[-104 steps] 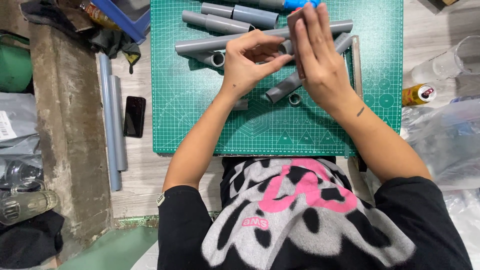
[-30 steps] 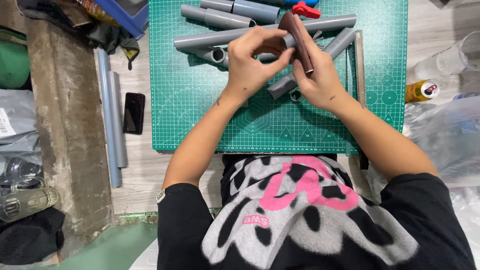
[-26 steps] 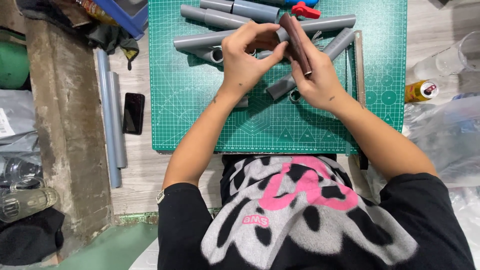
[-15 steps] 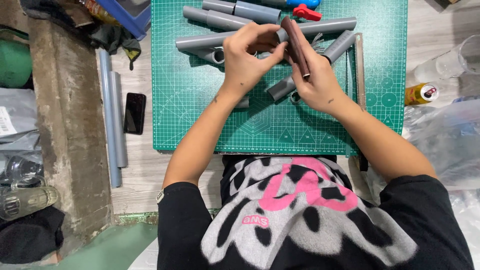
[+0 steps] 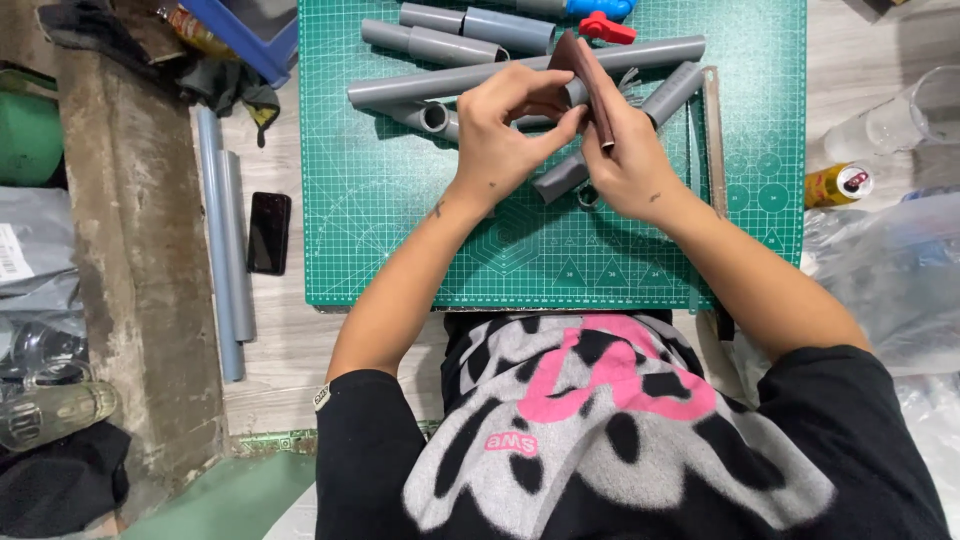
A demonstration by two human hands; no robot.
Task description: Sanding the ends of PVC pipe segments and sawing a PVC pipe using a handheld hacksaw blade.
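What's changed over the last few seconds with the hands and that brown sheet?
The right hand, earlier flat and open over the pipes, has closed around the brown sheet, now folded and held upright. The left hand has stayed pinching a short pipe piece against it. The pipes on the green mat and the phone lie as before.

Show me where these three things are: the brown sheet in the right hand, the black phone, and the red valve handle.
brown sheet [image 5: 590, 75], head view, on its upper middle.
black phone [image 5: 268, 232], head view, on the middle of its screen.
red valve handle [image 5: 607, 30], head view, on the middle of the handle.
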